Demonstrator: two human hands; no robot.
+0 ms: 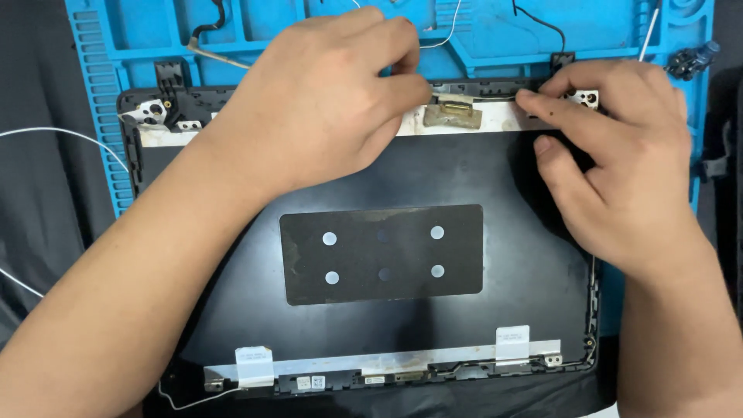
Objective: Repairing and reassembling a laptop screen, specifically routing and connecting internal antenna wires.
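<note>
Head view. The left hand lies palm-down over the upper edge of a black plastic laptop display back cover, its thumb and forefinger pinched together on a small tan, tape-wrapped connector patch that sits on the pale strip along that edge. The right hand rests on the cover's upper right corner, its forefinger stretched leftward and pressed onto a thin dark cable running along the rim just beside the patch; its remaining fingers curl loosely and hold nothing. A dark rectangular adhesive pad with pale round dots occupies the cover's middle, and a silver metal hinge bracket is fixed at the upper left corner. The cover lies on a blue moulded silicone repair mat, whose compartments hold loose white and black wires; a separate thin white wire trails over the dark cloth to the left. Judged from the grip, the chief risk is tearing: a sharp pull on the patch against its adhesive could rip the thin cable, and the pressing forefinger could kink it against the rim.
</note>
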